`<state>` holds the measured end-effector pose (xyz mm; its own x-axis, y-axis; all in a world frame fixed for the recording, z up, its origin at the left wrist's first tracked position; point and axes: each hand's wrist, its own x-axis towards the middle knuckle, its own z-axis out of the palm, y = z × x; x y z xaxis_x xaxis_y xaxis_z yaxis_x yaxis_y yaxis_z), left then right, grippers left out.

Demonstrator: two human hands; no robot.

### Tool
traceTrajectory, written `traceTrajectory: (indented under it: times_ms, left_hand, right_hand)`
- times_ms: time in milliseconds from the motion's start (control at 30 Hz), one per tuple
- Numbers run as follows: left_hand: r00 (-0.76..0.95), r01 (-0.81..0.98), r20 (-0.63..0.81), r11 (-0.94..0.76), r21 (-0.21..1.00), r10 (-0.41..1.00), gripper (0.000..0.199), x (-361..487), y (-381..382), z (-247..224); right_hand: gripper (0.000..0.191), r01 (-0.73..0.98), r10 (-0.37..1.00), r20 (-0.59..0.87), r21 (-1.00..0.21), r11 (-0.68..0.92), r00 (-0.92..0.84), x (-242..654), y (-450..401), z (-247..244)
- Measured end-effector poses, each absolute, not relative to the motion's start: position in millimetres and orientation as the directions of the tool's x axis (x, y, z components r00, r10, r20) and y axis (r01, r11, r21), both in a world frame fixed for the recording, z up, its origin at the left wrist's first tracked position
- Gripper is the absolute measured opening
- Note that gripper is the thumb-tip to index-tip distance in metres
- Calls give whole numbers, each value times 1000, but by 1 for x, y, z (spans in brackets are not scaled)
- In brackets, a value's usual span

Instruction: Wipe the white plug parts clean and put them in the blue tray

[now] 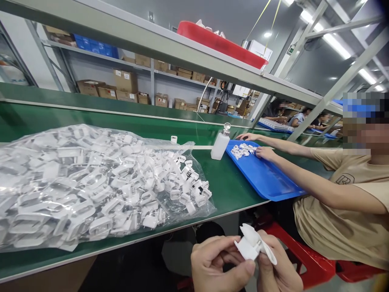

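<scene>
Below the bench edge, my left hand (217, 259) pinches a white plastic charger housing (247, 248) between thumb and fingers. My right hand (281, 263) is closed on a thin white cloth (268, 252), which bends around the housing's far side and touches it. Part of the housing is hidden by the cloth and my fingers. To the left on the bench lies a big clear plastic bag (200, 172) full of similar white housings (124, 170), some spilling toward its open end.
A white pump bottle (220, 144) stands on the green bench (212, 174). Beside it, a co-worker's hands (264, 154) handle small white parts on a blue tray (267, 182). Overhead, a shelf beam carries a red tray (219, 42). A red stool (316, 259) is at lower right.
</scene>
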<state>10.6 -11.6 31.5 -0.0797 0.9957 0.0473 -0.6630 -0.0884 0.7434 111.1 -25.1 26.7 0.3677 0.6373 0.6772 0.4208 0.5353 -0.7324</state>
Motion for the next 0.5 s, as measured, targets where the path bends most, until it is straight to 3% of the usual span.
traceTrajectory:
  times_ms: [67,167,267,367,433,500]
  left_hand:
    - [-58,-652,59,-83,754,997,28,10,-12,32]
    - [-35,-642,62,-70,763,997,27,10,-12,33]
    - [-33,-639,48,-58,767,998,26,10,-11,34]
    - [-93,-639,31,-84,765,995,29,10,-9,36]
    - [-152,-626,46,-132,769,987,32,10,-8,36]
    - [-189,-600,88,-186,778,978,34,10,-7,36]
  right_hand:
    - [12,503,550,782,-616,606,294,117,-22,23]
    - [20,612,437,889,-423,668,137,129,-19,20]
    - [24,673,428,901,-364,644,77,136,-18,18]
    - [16,736,504,836,-478,479,215,140,-20,13]
    - [13,712,523,707,-659,243,476,141,-23,11]
    - [25,582,475,545,-809,82,691,141,-28,12]
